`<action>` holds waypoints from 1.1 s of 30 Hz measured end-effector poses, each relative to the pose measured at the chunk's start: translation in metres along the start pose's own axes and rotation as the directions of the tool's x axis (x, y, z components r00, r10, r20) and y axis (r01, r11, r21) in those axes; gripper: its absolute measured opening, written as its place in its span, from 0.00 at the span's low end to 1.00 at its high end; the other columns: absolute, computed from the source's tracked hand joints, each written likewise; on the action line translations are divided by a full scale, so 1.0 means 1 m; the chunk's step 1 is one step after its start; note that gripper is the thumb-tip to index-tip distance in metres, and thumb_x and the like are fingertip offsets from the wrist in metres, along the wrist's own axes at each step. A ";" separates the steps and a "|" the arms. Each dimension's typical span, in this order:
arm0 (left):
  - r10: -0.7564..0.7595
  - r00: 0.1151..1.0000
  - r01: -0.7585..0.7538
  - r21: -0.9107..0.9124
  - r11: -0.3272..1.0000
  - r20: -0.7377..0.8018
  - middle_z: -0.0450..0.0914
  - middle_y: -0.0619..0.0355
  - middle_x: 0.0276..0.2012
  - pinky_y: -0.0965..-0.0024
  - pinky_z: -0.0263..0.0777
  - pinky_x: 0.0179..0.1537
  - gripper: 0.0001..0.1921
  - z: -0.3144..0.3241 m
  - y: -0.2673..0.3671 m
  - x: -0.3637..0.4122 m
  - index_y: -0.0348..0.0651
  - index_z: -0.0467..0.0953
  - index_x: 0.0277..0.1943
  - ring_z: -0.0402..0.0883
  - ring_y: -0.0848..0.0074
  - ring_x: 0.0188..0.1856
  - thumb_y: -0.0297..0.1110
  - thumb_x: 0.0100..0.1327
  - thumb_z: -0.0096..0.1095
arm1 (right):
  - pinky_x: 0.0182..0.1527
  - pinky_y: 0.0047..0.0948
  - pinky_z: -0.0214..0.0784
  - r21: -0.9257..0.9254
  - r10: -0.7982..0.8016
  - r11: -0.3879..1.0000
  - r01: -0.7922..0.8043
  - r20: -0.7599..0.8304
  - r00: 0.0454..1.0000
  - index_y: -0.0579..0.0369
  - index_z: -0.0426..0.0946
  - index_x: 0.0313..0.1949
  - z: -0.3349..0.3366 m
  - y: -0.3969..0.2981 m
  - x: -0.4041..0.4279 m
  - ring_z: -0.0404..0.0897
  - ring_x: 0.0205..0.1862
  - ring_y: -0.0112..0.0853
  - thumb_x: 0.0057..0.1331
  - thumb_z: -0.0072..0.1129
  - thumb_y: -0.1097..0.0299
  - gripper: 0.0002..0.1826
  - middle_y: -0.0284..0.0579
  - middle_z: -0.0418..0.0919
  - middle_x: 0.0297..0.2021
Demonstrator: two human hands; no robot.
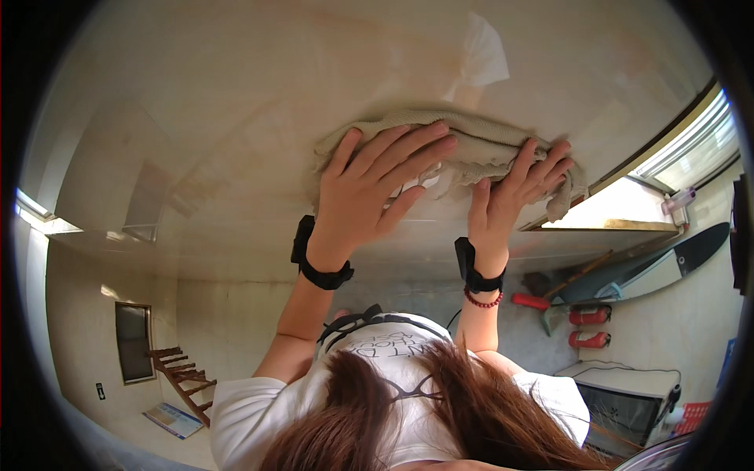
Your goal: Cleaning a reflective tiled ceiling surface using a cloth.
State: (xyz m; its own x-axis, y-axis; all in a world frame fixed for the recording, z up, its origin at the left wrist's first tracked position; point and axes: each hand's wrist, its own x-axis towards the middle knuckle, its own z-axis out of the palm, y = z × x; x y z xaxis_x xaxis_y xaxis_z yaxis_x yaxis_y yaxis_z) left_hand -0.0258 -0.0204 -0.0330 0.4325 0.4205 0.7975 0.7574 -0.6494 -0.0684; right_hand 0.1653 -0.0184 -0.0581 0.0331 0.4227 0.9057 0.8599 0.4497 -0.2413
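Observation:
A beige ribbed cloth [483, 132] lies bunched and flattened against a smooth, glossy, light-coloured wall or panel [265, 76]. My left hand [377, 182] presses on the cloth's left part with its fingers spread and pointing up to the right. On the right part of the cloth rests my right hand [518, 182], its fingers somewhat closer together, with the thumb apart. Neither hand's fingers close around the cloth. The cloth's right end hangs loose beyond my right fingers. Both wrists wear black straps, and a red bead bracelet sits below the right one. Reflections show on the glossy surface.
A window opening with a ledge [636, 224] is on the right, with a bottle [678, 201] beside it. Red fire extinguishers [589, 340], a long board [648, 274] and a cabinet-like appliance [618, 406] stand lower right. A wooden stair railing [185, 380] is lower left.

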 end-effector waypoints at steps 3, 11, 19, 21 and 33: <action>-0.042 0.999 0.042 0.050 0.998 0.004 0.65 0.68 0.60 0.56 0.41 0.61 0.22 -0.010 -0.015 -0.008 0.56 0.68 0.58 0.59 0.70 0.60 0.43 0.61 0.42 | 0.59 0.64 0.19 0.010 -0.012 1.000 0.012 0.001 1.000 0.48 0.50 0.66 0.011 -0.017 0.003 0.27 0.66 0.62 0.61 0.45 0.55 0.34 0.61 0.34 0.67; -0.130 0.991 0.135 0.135 0.982 -0.041 0.60 0.61 0.63 0.49 0.31 0.65 0.22 -0.029 -0.055 -0.042 0.54 0.67 0.59 0.51 0.61 0.66 0.44 0.63 0.39 | 0.59 0.65 0.22 0.005 -0.063 0.998 0.062 0.065 0.996 0.40 0.62 0.61 0.031 -0.062 0.008 0.30 0.66 0.61 0.57 0.53 0.54 0.31 0.57 0.39 0.67; -0.188 0.969 0.209 0.124 0.970 -0.163 0.66 0.68 0.59 0.53 0.38 0.64 0.19 -0.039 -0.081 -0.066 0.60 0.71 0.56 0.59 0.67 0.61 0.43 0.61 0.43 | 0.59 0.65 0.21 -0.048 -0.155 0.985 0.163 0.148 0.977 0.45 0.55 0.64 0.043 -0.095 0.008 0.28 0.66 0.63 0.59 0.53 0.56 0.34 0.61 0.35 0.67; -0.195 0.966 0.216 0.117 0.969 -0.169 0.66 0.68 0.59 0.52 0.38 0.64 0.20 -0.040 -0.089 -0.075 0.60 0.71 0.56 0.58 0.66 0.61 0.43 0.61 0.44 | 0.60 0.65 0.24 0.011 -0.076 0.997 0.075 0.141 0.987 0.32 0.64 0.60 0.048 -0.104 0.007 0.32 0.67 0.60 0.56 0.57 0.54 0.30 0.53 0.43 0.67; -0.248 0.948 0.278 0.136 0.951 -0.202 0.61 0.60 0.62 0.48 0.34 0.64 0.22 -0.041 -0.135 -0.138 0.55 0.68 0.58 0.54 0.58 0.64 0.41 0.60 0.47 | 0.56 0.71 0.28 0.027 -0.174 0.984 0.175 0.337 0.925 0.39 0.56 0.64 0.077 -0.155 -0.010 0.29 0.64 0.67 0.59 0.54 0.52 0.33 0.61 0.32 0.67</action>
State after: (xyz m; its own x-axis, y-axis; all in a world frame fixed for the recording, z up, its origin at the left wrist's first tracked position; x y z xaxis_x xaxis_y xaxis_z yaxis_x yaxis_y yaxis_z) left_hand -0.2078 -0.0172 -0.1090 0.1233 0.4315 0.8937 0.9070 -0.4145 0.0750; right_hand -0.0073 -0.0313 -0.0566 -0.2907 0.5785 0.7621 0.8384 0.5378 -0.0884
